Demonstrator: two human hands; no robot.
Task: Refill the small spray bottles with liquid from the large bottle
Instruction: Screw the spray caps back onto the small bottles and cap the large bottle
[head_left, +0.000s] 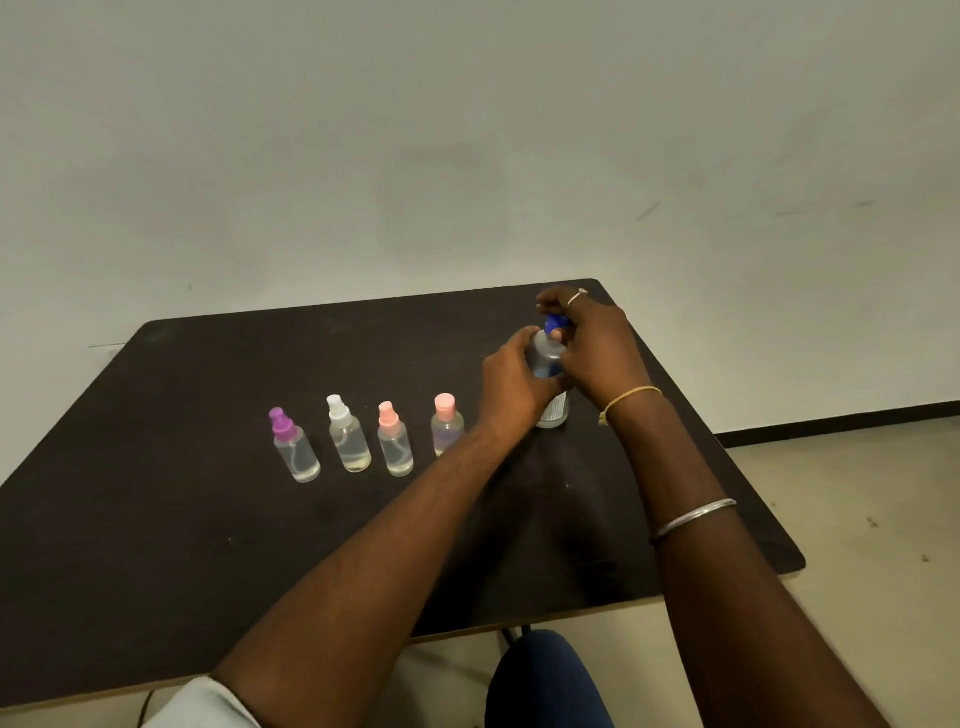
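The large clear bottle (551, 410) stands upright on the dark table (156, 519) at the right. My left hand (511, 382) grips its body from the left. My right hand (592, 345) pinches its blue cap (555, 323) from above. Left of it stands a row of small clear spray bottles: one with a purple top (295, 447), one with a white top (349, 441), one with a salmon top (395, 447) and one with a pink cap (447, 428), partly hidden behind my left forearm. Each small bottle holds a little liquid at the bottom.
A pale wall rises behind the table. The table's right edge drops to a beige floor (857, 519). A dark blue seat or knee (545, 680) shows below the table's near edge.
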